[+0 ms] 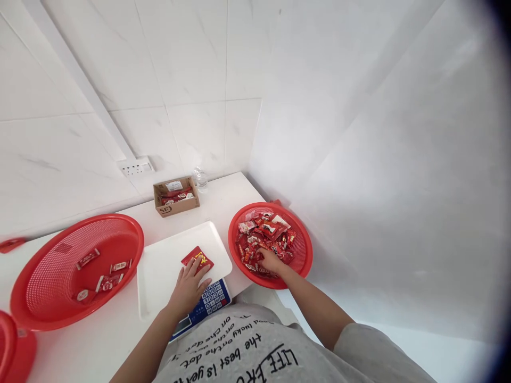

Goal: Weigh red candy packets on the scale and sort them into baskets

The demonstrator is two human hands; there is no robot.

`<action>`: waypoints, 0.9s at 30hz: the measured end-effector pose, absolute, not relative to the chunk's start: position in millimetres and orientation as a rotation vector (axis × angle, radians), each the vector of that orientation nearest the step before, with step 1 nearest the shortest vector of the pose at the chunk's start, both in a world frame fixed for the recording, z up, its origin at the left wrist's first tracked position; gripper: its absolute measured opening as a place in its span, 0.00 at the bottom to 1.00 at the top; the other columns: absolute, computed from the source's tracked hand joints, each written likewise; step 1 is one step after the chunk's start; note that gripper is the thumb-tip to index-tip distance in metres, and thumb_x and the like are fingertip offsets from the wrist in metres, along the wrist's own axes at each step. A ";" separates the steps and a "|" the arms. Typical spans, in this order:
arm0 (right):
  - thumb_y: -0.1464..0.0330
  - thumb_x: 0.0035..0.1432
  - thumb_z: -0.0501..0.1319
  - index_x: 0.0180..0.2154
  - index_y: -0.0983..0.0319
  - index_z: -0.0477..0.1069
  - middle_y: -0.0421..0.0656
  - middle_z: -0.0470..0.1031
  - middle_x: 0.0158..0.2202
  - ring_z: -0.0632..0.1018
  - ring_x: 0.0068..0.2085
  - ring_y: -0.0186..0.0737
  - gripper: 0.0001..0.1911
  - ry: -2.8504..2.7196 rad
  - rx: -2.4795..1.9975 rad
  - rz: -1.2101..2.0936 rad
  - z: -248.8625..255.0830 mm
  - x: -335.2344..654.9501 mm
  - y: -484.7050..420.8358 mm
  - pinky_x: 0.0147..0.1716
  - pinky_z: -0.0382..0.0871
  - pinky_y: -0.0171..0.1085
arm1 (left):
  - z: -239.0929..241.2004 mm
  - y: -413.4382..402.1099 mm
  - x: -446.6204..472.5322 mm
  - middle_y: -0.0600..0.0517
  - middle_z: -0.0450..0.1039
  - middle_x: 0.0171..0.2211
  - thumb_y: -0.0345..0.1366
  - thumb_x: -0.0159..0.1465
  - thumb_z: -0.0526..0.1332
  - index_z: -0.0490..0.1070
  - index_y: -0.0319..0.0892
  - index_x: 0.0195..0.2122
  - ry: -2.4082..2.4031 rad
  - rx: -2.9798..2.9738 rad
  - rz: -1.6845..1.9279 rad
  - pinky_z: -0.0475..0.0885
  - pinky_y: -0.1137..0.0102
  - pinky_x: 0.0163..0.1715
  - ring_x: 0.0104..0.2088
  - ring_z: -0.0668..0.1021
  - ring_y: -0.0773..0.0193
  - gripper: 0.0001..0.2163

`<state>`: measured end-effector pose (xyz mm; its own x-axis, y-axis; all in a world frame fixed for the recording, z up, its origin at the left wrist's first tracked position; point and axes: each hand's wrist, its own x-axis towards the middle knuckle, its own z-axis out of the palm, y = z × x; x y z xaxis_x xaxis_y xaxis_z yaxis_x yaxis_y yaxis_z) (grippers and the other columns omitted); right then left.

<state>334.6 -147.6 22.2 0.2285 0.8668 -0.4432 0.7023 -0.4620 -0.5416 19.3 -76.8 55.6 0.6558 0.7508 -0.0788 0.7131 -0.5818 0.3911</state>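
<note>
A tiled wall (195,53), white with faint grey veins and thin joint lines, stands behind a white desk (229,194). A white cable cover (80,69) runs down it to a wall socket (136,167) — just above the desk. To the right rises a smooth whitish wall (379,175) — softly shadowed, in bright, diffuse light.

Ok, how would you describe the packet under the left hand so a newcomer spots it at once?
On the white table, find the scale with the blue keypad panel, left of the packet-filled red basket. On the scale's white tray, partly under the left hand, lies a red packet with yellow print. It's the only packet visible on the tray.
</note>
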 end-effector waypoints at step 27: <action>0.64 0.56 0.55 0.46 0.61 0.70 0.47 0.75 0.44 0.74 0.45 0.44 0.16 -2.008 -1.903 1.288 23.9 377.5 -136.7 0.44 0.64 0.37 | 63.6 -108.8 40.7 0.43 0.63 0.56 0.46 0.64 0.50 0.70 0.42 0.46 1.754 2.304 0.464 0.59 0.50 0.56 0.61 0.59 0.47 0.18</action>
<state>377.5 -136.7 23.9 -0.2197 0.8570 -0.4662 0.7809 -0.1319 -0.6106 40.7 -108.8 63.6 0.2430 0.9624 0.1215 0.8967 -0.2706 0.3503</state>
